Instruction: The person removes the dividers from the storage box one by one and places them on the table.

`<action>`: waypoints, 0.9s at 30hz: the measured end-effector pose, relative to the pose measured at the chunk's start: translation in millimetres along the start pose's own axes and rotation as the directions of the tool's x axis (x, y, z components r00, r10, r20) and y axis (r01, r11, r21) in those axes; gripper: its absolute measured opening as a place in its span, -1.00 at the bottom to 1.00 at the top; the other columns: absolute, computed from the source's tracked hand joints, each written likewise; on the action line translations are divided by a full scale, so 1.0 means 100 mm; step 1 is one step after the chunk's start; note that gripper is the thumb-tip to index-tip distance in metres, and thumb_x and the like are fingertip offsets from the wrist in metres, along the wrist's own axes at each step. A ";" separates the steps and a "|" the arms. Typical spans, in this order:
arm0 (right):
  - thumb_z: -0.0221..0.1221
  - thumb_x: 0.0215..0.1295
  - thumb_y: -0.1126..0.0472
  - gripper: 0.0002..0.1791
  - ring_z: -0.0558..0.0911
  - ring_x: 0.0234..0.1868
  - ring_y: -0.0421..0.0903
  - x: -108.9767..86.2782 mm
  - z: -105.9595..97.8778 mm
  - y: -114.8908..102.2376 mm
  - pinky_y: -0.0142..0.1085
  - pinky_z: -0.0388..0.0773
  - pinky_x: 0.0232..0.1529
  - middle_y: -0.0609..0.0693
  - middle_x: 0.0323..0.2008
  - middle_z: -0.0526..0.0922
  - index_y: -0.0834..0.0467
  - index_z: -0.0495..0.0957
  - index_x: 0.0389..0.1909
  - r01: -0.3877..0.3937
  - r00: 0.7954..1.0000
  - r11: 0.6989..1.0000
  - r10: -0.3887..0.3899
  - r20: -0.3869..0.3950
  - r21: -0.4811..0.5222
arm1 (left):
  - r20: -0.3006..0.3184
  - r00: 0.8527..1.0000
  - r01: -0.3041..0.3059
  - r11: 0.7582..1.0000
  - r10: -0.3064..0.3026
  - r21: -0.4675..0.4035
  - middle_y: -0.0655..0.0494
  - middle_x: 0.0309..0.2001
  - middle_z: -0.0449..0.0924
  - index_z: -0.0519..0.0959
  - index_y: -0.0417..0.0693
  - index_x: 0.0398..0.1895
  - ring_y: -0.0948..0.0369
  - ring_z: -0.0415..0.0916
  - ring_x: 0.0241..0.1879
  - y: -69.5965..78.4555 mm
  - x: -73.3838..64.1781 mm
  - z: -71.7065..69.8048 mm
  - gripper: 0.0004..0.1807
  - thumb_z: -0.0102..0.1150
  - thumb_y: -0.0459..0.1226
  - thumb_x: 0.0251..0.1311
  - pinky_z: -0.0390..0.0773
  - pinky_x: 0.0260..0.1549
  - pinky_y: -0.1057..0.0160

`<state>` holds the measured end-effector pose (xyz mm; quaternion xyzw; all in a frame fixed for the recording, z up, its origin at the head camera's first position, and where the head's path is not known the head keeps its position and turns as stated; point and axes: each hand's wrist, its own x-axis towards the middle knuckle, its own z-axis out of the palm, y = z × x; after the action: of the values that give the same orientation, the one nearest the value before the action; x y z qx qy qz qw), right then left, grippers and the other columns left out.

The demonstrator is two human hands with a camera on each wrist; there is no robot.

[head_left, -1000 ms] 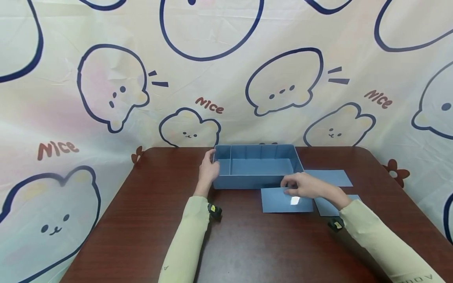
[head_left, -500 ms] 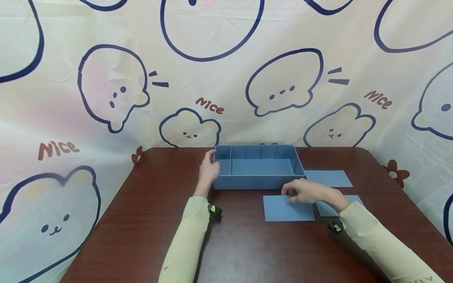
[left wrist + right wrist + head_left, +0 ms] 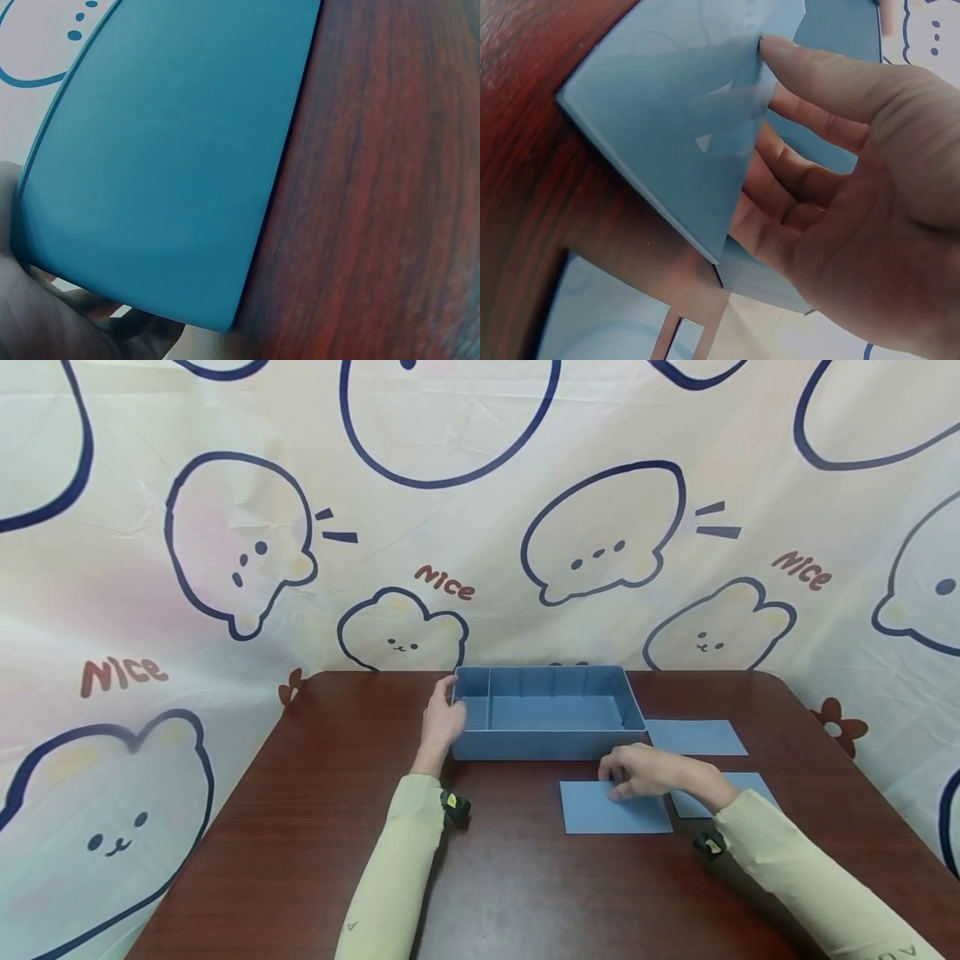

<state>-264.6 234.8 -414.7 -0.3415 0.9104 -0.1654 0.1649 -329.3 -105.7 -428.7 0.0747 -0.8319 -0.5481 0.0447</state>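
Note:
A blue open-topped box (image 3: 540, 746) stands near the far edge of the table, with a divider marking off a narrow compartment at its left. My left hand (image 3: 442, 718) grips the box's left end; up close in the left wrist view, thumb and fingers wrap the corner beside the smooth front wall (image 3: 172, 150). In front of the box, my right hand (image 3: 648, 768) pinches a thin blue rectangular panel (image 3: 600, 814) by its far edge. The right wrist view has the thumb on the glossy face of this panel (image 3: 660, 120) and the fingers curled behind it.
Two more flat blue panels lie on the dark wooden table (image 3: 300, 843): one panel (image 3: 697, 737) right of the box, another panel (image 3: 727, 795) partly behind the right wrist. A cloth backdrop (image 3: 480, 527) with cartoon drawings hangs behind and at the sides.
My right hand has drawn the panel toward me, away from the box front, and slightly right; the bright reflection on it is gone. The left hand and the box have stayed still.

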 end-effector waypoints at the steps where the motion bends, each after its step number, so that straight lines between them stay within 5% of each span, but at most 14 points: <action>1: 0.32 0.20 0.18 -0.84 0.41 -0.39 -0.24 0.00 0.00 0.00 -0.40 0.37 -0.41 -0.08 -0.36 0.51 0.02 0.61 -0.20 -0.003 1.000 1.000 0.003 -0.001 0.001 | -0.001 1.000 0.000 1.000 0.000 0.000 0.00 0.46 0.24 0.23 0.17 0.42 -0.04 0.21 0.44 0.00 0.00 0.00 -0.45 -0.11 -0.29 0.37 0.25 0.36 -0.19; 27: 0.27 0.22 0.29 -0.87 0.42 -0.51 -0.28 0.00 0.05 0.00 -0.41 0.40 -0.49 -0.17 -0.50 0.49 0.05 0.57 -0.24 -0.035 0.999 0.999 0.035 0.004 0.010 | -0.004 1.000 0.004 1.000 -0.004 0.008 -0.01 0.46 0.24 0.23 0.18 0.42 -0.03 0.21 0.44 0.00 0.01 0.00 -0.45 -0.11 -0.29 0.37 0.24 0.36 -0.20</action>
<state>-262.1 234.2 -419.4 -0.3249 0.9151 -0.1665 0.1714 -330.1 -105.5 -428.4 0.0775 -0.8339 -0.5446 0.0450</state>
